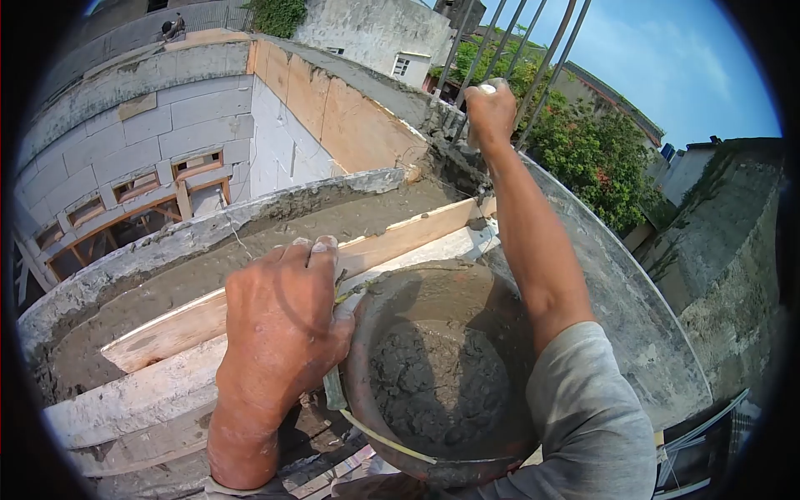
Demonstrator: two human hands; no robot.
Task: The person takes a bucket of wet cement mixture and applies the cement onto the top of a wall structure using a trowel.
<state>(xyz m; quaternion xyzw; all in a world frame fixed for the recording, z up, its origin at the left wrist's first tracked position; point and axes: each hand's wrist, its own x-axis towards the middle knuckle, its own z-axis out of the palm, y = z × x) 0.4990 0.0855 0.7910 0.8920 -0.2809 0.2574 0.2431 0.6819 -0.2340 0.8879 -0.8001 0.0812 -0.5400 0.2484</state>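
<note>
My left hand is bent over the wooden board, fingers together on its top edge. Its thumb lies close to the rim of a round bucket, which holds wet grey mortar. My right arm reaches forward, and my right hand is a closed fist beside upright steel bars. A pale end shows at the top of that fist; the rest of what it grips is hidden. Below the fist, wet mortar lies around the foot of the bars.
A trough of wet concrete runs between the board and a rough concrete edge. At the left, a grey block wall drops to a lower level. Plywood formwork stands ahead. A grey sheet slopes at the right.
</note>
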